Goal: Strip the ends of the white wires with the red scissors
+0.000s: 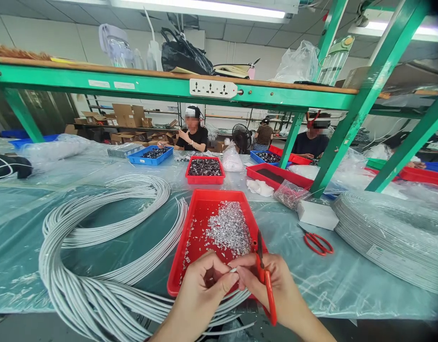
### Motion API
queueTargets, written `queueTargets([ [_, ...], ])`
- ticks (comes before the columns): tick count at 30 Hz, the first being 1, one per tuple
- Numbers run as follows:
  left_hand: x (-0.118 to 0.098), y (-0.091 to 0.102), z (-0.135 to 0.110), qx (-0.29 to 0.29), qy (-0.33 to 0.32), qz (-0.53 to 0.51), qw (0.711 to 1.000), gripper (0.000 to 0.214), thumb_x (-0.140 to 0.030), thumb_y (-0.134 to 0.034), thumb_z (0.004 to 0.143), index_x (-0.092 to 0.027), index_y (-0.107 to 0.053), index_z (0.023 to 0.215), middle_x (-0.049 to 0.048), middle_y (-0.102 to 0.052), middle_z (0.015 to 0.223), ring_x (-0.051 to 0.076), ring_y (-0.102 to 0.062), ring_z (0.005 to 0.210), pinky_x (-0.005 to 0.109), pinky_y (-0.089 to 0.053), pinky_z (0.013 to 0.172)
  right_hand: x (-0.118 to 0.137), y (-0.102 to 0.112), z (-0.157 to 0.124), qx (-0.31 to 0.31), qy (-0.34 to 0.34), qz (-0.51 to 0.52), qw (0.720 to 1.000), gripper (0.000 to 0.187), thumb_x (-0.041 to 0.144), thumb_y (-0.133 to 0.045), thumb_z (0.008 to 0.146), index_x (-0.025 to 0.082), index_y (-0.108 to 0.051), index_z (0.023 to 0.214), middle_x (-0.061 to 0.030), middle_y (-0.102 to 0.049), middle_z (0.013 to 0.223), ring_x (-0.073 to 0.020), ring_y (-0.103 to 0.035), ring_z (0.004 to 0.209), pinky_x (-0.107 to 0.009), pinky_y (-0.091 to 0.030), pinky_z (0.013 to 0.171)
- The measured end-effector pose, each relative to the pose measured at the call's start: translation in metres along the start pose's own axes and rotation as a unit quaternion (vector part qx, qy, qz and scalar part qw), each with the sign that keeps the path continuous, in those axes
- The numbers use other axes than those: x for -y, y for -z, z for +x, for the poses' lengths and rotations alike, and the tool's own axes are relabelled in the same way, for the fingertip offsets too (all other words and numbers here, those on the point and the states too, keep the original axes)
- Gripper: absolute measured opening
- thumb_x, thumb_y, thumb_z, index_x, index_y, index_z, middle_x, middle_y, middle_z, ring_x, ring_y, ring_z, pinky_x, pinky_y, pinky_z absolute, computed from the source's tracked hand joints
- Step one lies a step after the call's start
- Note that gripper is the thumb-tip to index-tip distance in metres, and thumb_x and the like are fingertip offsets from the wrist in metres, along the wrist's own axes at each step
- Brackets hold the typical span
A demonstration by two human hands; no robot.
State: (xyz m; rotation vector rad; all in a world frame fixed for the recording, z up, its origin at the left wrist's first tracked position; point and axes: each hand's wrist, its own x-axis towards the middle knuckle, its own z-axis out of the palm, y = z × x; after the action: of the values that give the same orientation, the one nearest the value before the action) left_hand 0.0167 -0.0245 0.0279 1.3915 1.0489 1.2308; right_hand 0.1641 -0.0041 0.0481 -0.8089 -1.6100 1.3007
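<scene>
Above the near end of a red tray (pixel 177 247), my two hands meet fingertip to fingertip. My left hand (pixel 203 280) is closed, pinching the end of a white cable (pixel 233 270) between thumb and forefinger. The thumb and forefinger of my right hand (pixel 281 289) touch the same cable end. Red-handled scissors (pixel 269 294) are held in that hand, blades pointing up and away from me. Small silvery foil-like bits (pixel 229 228) lie heaped in the tray. A thick coiled bundle of white cables (pixel 108 304) lies to the left, its near strands passing under my hands.
Right of the tray lie a second pair of scissors (pixel 318 243), a white box (pixel 317 215) and a large cable coil (pixel 393 237). Beyond stand a red bin (pixel 204 180) and a blue bin (pixel 151 160) of small dark parts. A green shelf frame (pixel 361 109) crosses overhead. Co-workers sit opposite.
</scene>
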Motion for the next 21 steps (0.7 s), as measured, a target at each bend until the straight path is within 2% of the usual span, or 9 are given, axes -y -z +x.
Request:
queueTargets([
  [3,-0.001,0.0,-0.001,0.026,0.008,-0.025,0.999,0.026,-0.035,-0.059,0.076,-0.015,-0.054,0.062,-0.0022,-0.046,0.057,0.01,-0.04,0.054,0.021,-0.029,0.051,0.002,-0.001,-0.001,-0.002,-0.001,-0.014,1.0,0.016,0.028,-0.066,0.07,0.013,-0.072,0.076,0.0001,-0.054,0.05,-0.0102,-0.046,0.048,-0.019,-0.037,0.046],
  [8,-0.003,-0.003,-0.001,-0.015,0.004,-0.04,0.999,0.026,-0.031,-0.063,0.073,-0.015,-0.051,0.056,-0.0051,-0.039,0.055,0.008,-0.033,0.05,0.019,-0.026,0.046,0.003,-0.002,-0.003,-0.009,-0.014,-0.026,1.0,0.018,0.027,-0.067,0.068,0.012,-0.072,0.077,0.0029,-0.047,0.047,-0.0072,-0.036,0.042,-0.019,-0.03,0.041],
  [13,-0.006,-0.004,-0.001,-0.04,-0.01,-0.039,0.998,0.025,-0.028,-0.064,0.071,-0.015,-0.05,0.055,-0.0049,-0.041,0.055,0.008,-0.033,0.05,0.019,-0.027,0.047,-0.003,-0.002,-0.005,-0.026,-0.006,0.021,0.999,0.016,0.027,-0.071,0.065,0.014,-0.072,0.074,0.0037,-0.047,0.046,-0.0065,-0.034,0.039,-0.019,-0.028,0.039],
  [16,-0.006,-0.005,0.0,-0.057,-0.022,-0.005,0.998,0.024,-0.026,-0.064,0.071,-0.015,-0.05,0.054,-0.0048,-0.041,0.056,0.008,-0.035,0.05,0.019,-0.028,0.048,-0.006,-0.001,-0.003,-0.038,-0.003,0.044,0.998,0.013,0.023,-0.075,0.062,0.015,-0.07,0.072,0.0043,-0.048,0.048,-0.0066,-0.034,0.042,-0.018,-0.027,0.04],
  [19,-0.006,-0.007,0.0,-0.098,-0.061,0.062,0.991,0.022,-0.023,-0.065,0.071,-0.015,-0.053,0.053,-0.0039,-0.043,0.058,0.009,-0.04,0.052,0.02,-0.029,0.049,-0.01,0.001,0.0,-0.03,0.019,0.053,0.998,0.01,0.02,-0.076,0.06,0.015,-0.069,0.064,0.0046,-0.049,0.046,-0.0064,-0.035,0.041,-0.018,-0.027,0.039],
  [21,-0.006,-0.007,-0.001,-0.113,-0.088,0.092,0.985,0.021,-0.02,-0.065,0.07,-0.015,-0.055,0.053,-0.0032,-0.045,0.059,0.009,-0.042,0.053,0.019,-0.03,0.051,-0.015,0.003,0.002,-0.017,0.004,0.089,0.996,0.011,0.019,-0.077,0.06,0.014,-0.067,0.062,0.0041,-0.051,0.046,-0.006,-0.037,0.041,-0.017,-0.026,0.039],
])
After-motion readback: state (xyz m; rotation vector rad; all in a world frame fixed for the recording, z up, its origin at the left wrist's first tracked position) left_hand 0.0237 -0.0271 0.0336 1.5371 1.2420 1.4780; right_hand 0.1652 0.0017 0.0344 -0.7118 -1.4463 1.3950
